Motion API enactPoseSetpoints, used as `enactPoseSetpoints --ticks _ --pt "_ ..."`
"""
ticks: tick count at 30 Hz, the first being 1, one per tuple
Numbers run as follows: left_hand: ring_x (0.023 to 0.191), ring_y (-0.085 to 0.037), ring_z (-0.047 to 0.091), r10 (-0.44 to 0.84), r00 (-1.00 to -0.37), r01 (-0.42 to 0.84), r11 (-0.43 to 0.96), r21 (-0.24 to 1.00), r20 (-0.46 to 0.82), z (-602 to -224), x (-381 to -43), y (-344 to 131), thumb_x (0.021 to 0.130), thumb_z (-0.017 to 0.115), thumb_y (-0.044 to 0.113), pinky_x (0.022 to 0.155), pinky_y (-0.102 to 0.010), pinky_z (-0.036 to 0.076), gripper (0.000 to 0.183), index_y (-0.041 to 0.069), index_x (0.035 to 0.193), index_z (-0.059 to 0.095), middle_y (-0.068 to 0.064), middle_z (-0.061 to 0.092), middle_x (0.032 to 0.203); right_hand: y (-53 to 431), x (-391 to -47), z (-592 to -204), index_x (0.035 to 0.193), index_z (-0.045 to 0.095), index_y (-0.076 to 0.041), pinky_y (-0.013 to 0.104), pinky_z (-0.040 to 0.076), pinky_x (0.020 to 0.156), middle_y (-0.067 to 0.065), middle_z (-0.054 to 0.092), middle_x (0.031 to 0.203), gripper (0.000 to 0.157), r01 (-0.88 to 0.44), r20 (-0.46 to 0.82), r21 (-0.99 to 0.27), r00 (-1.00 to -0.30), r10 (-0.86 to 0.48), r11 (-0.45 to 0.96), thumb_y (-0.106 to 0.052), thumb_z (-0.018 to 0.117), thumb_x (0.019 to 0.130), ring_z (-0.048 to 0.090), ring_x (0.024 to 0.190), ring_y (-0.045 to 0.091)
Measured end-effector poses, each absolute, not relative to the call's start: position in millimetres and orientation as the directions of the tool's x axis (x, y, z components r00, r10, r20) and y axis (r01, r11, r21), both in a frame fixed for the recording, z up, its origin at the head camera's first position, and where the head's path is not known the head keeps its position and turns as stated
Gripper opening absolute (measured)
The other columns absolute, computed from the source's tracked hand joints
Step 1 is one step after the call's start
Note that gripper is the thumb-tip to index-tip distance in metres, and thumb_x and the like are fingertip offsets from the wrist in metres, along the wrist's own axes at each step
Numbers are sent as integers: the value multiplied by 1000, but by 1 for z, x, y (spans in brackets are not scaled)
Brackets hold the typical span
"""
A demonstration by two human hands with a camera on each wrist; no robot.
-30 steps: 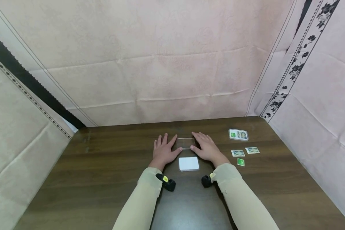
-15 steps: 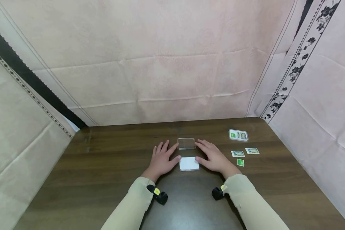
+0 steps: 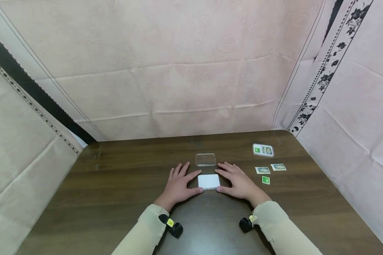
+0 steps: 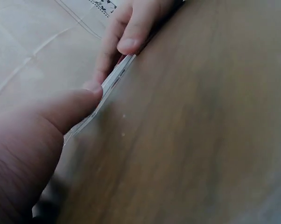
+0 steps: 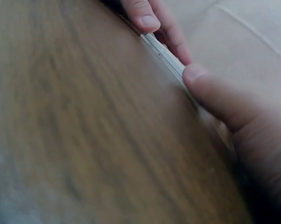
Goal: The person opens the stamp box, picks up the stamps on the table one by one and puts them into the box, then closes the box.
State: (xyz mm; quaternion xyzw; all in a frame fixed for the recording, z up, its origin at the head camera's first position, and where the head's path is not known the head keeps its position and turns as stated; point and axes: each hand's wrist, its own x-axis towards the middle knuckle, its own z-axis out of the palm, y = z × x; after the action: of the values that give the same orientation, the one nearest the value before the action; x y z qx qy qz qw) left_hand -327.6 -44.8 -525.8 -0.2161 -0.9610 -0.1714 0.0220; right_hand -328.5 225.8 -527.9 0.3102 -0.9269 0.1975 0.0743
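Observation:
A flat white rectangle point(image 3: 209, 181), like a stack of cards in a clear case, lies on the table between my hands. My left hand point(image 3: 179, 186) rests at its left side, fingers spread and thumb by the near left corner. At the opposite side is my right hand point(image 3: 240, 185), with its thumb at the near right corner. In the left wrist view the white stack's edge point(image 4: 113, 80) shows between the two thumbs, and both seem to touch it. Just beyond lies a clear rectangular plastic lid or tray point(image 3: 205, 159), flat on the wood.
Right of my right hand lie two printed pieces, a left one point(image 3: 262, 170) and a right one point(image 3: 278, 167), with a small green square point(image 3: 266, 180) below them. Behind them is a case point(image 3: 263, 150) with a green square and prints. Pale cloth point(image 3: 191, 88) hangs behind the brown table point(image 3: 115, 198).
Both hands have drawn back toward me, from beside the clear plastic piece to either side of the white stack. The clear piece and the printed pieces look unmoved.

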Motion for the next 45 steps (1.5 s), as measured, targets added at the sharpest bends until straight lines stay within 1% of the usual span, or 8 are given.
enactPoseSetpoints --ticks 8,16,22,26,31,37,42,45 --pt "137 -35 8 396 -913 407 866 290 97 -522 -318 -41 79 42 73 104 -57 5 66 43 138 36 -8 16 151 222 -318 -528 141 38 -24 52 14 106 1 27 148 65 -564 232 -228 -823 -518 794 -60 45 87 19 136 27" --pt "137 -34 6 390 -916 400 867 297 95 -522 -319 -41 78 42 74 104 -57 4 66 45 137 36 -7 15 151 219 -312 -525 141 38 -25 51 12 106 1 26 149 63 -542 235 -223 -837 -495 810 -59 44 88 19 136 26" --pt "138 -32 4 384 -920 390 868 308 83 -523 -321 -42 78 41 75 105 -55 2 66 47 137 35 -5 13 152 225 -316 -518 136 46 -19 48 19 105 2 41 140 60 -527 320 -251 -837 -445 812 -55 50 87 28 133 25" --pt "137 -33 5 389 -916 398 859 323 95 -523 -320 -42 78 44 74 105 -56 2 66 45 137 36 -6 14 152 249 -324 -515 125 55 -16 48 29 100 4 54 126 46 -519 447 -238 -809 -382 821 -43 56 88 42 122 27" --pt "137 -33 6 395 -912 408 853 326 108 -523 -320 -42 78 43 74 105 -56 3 66 44 137 37 -7 15 152 296 -329 -515 111 62 -12 48 35 91 6 60 111 29 -454 539 -236 -797 -273 859 -24 63 84 52 106 29" --pt "137 -33 5 397 -912 409 857 314 103 -524 -320 -42 78 42 74 105 -55 3 66 45 137 36 -6 15 152 335 -324 -517 104 65 -14 51 34 83 7 60 105 25 -287 474 -265 -870 -135 920 -23 65 81 50 101 33" --pt "137 -33 6 396 -913 406 859 314 97 -525 -320 -42 78 42 74 105 -56 3 66 45 137 36 -6 15 152 345 -322 -518 106 65 -15 53 31 82 9 59 107 29 -247 407 -244 -904 -132 938 -28 66 80 48 103 35" --pt "137 -33 6 393 -915 401 857 324 92 -525 -318 -43 78 43 74 105 -56 3 66 44 137 37 -6 16 152 344 -322 -518 103 67 -14 54 32 81 8 58 106 28 -244 383 -233 -913 -142 941 -30 66 80 47 103 36"
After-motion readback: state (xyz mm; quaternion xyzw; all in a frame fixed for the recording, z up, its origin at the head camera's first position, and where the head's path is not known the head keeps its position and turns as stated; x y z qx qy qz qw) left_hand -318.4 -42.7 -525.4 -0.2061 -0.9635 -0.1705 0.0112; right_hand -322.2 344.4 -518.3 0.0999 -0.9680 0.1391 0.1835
